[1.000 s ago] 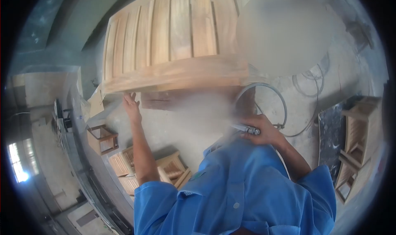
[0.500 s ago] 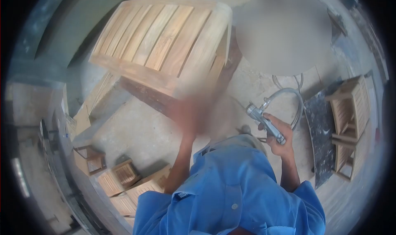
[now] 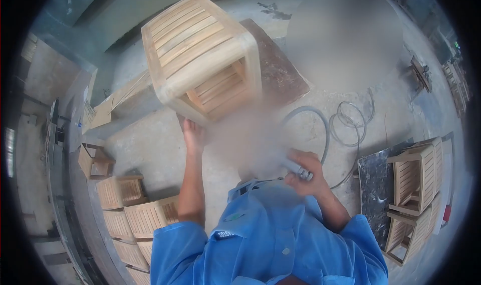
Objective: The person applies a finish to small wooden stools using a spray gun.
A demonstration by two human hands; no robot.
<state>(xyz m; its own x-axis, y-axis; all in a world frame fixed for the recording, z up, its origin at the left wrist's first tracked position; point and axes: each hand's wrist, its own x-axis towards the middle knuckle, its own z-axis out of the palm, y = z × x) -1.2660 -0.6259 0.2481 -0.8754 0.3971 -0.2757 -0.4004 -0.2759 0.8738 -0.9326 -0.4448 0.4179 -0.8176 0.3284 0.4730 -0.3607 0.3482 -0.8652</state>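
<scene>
A slatted wooden stool [image 3: 203,92] stands on a dark brown board [image 3: 280,67], its slatted top facing up and left and its open side towards me. My left hand [image 3: 193,134] is at the near lower corner of the stool, fingers curled at the board's edge; the exact contact is partly hidden. My right hand [image 3: 306,172] is wrapped round a silver spray gun [image 3: 299,171] in front of my shirt. A blurred patch covers the front of the gun and the near corner of the stool.
A grey hose [image 3: 325,129] loops over the concrete floor on the right. Several slatted stools [image 3: 143,220] stand at lower left, and two more [image 3: 413,185] by a black spattered board [image 3: 373,185] on the right. A large blurred patch hides the upper right.
The stool and the brown board have turned, bringing the stool's open side towards me. My left hand has moved left; my right hand has moved left and slightly down with the spray gun.
</scene>
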